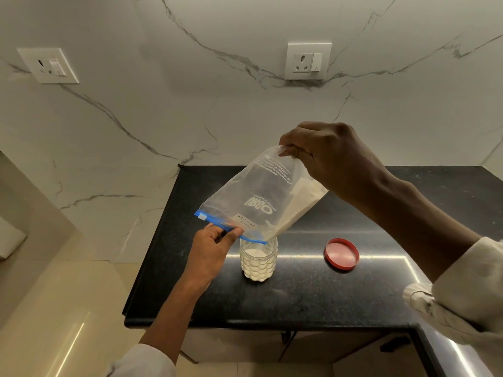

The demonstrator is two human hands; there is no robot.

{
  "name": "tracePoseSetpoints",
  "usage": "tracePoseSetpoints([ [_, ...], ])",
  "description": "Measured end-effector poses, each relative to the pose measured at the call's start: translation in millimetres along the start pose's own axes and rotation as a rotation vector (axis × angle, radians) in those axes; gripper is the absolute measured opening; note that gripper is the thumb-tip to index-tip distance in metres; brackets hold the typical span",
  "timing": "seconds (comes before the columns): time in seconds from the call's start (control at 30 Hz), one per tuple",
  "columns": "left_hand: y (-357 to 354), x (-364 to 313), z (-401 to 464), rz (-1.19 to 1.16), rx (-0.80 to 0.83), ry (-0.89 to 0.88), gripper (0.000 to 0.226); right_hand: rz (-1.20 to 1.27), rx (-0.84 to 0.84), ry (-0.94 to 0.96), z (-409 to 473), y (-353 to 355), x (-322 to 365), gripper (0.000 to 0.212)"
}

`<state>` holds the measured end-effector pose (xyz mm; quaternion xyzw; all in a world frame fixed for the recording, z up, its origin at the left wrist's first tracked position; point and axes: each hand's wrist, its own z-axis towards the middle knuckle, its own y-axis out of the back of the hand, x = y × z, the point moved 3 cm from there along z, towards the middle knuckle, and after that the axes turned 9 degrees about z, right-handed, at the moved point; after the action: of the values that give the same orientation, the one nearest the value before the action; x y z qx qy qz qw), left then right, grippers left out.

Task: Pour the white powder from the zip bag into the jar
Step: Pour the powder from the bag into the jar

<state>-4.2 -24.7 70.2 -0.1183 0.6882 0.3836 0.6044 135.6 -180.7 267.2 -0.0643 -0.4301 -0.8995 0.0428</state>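
Note:
A clear zip bag point(255, 197) with a blue zip strip hangs upside down, tilted, its open mouth over the jar. White powder lies along the bag's right side and runs down to the mouth. My right hand point(326, 159) pinches the bag's raised bottom corner. My left hand point(215, 248) pinches the blue zip edge just left of the jar. The clear plastic jar point(258, 261) stands upright on the black counter, uncapped, mostly full of white powder.
A red lid point(342, 253) lies flat on the black counter point(299, 295) to the right of the jar. The counter's front edge runs below my left forearm. Two wall sockets point(307, 61) sit on the marble backsplash.

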Motion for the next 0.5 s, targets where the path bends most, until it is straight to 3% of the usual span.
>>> tracePoseSetpoints([
  [0.5,0.8,-0.8,-0.7,0.002,0.000,0.014,0.003,-0.002,0.019,-0.017,2.1,-0.8,1.8,0.018],
])
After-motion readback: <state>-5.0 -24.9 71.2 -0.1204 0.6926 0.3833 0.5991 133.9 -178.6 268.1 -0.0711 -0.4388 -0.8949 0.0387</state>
